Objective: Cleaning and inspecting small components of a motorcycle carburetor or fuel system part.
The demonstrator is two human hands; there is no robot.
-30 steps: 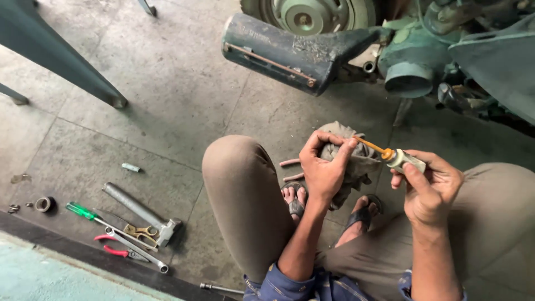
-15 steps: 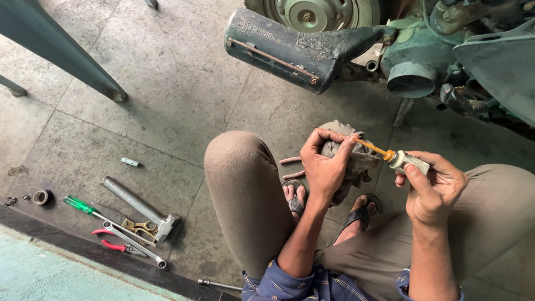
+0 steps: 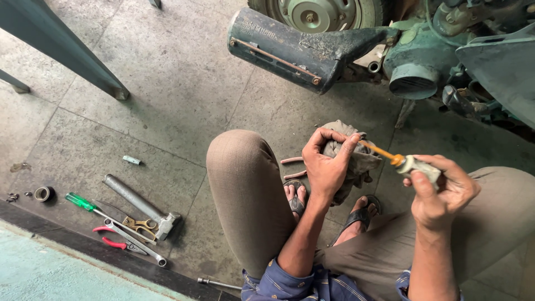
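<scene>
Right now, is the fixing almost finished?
Hard to say, but it looks midway. The left hand holds a part wrapped in a grey rag, and the right hand pushes a screwdriver into it. Tools lie out on the floor, and the scooter looks partly stripped.

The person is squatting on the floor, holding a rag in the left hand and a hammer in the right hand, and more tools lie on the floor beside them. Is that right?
Almost. The right hand holds a screwdriver with an orange shaft, not a hammer; its tip goes into the grey rag gripped by the left hand. The head view shows it. Other tools do lie on the floor.
</scene>
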